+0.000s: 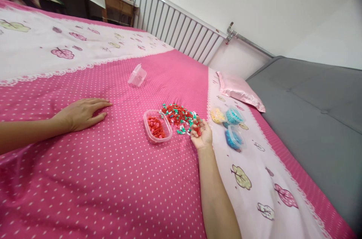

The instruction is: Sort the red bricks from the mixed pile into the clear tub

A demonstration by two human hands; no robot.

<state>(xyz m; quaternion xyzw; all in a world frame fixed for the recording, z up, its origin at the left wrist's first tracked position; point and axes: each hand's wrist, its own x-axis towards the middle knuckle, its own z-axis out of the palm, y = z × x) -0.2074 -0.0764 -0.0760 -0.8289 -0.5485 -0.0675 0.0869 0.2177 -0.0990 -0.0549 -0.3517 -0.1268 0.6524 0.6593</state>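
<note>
My left hand lies flat, palm down, on the pink dotted bedsheet, fingers stretched out and holding nothing. At the right end of a loose pile of small red, green and white plastic pieces, my right hand is turned palm up. Its fingers curl over a few small red pieces. Just left of the pile stands a clear plastic tub with red and some pink pieces inside. What exact kind the pieces are is too small to tell.
Beyond my left hand, a clear container rests tilted on the sheet. Right of my right hand are yellow pieces, a tub of teal pieces and a tub of blue pieces. Farther off are a pink pillow and grey headboard.
</note>
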